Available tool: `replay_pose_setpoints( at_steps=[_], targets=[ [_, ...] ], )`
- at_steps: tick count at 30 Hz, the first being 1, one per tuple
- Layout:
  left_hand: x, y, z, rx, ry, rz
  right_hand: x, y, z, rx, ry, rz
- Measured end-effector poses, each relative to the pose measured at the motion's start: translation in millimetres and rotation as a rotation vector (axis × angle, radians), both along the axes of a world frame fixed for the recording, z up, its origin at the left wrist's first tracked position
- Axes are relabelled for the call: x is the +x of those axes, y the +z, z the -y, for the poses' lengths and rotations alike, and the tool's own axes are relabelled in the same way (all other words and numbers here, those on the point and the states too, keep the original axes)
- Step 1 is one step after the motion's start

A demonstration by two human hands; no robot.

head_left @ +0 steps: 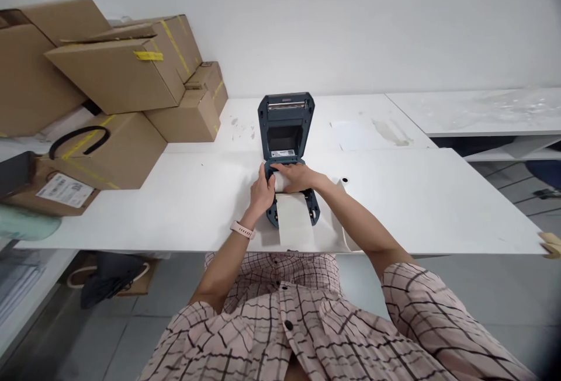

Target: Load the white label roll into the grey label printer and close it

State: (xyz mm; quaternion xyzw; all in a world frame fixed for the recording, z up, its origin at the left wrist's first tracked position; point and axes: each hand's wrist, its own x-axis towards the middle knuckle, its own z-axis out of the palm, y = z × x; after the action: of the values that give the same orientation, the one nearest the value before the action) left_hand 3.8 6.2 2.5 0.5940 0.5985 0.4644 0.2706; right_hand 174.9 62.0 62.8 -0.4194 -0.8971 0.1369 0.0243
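Note:
A dark label printer (286,127) stands on the white table with its lid tipped up and back. Inside its base sits a white label roll (280,182), largely covered by my hands. A strip of label paper (295,220) runs from the roll over the printer's front toward the table edge. My left hand (262,191) grips the printer's left side, its thumb at the roll's left end. Reaching in from the right, my right hand (297,177) has its fingers over the top of the roll and its thumb on the near side.
Cardboard boxes (118,74) are piled on the left, with a black curved strap (79,131) on one. Right of the printer, a white tube-like roll (345,181) lies partly behind my right forearm. A white sheet (350,134) lies farther back. The table's front edge is close to my body.

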Motion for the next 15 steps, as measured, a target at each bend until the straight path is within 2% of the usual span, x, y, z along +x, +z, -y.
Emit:
replay_pose_setpoints(
  at_steps=[3, 8, 12, 15],
  targets=[
    [-0.4, 4.8, -0.2, -0.048, -0.025, -0.044, -6.7, 12.2, -5.7, -0.071, 0.038, 0.075],
    [-1.1, 6.9, 1.8, -0.016, -0.042, 0.054, 7.6, 40.7, 1.9, -0.183, 0.146, -0.028],
    [-0.6, 6.5, 3.5, -0.034, -0.053, -0.027, 49.8, 66.8, 15.2, -0.165, 0.242, -0.302],
    [0.1, 8.6, 5.3, -0.035, -0.068, -0.117, 96.2, 76.0, 25.1, -0.161, 0.174, -0.526]
  ],
)
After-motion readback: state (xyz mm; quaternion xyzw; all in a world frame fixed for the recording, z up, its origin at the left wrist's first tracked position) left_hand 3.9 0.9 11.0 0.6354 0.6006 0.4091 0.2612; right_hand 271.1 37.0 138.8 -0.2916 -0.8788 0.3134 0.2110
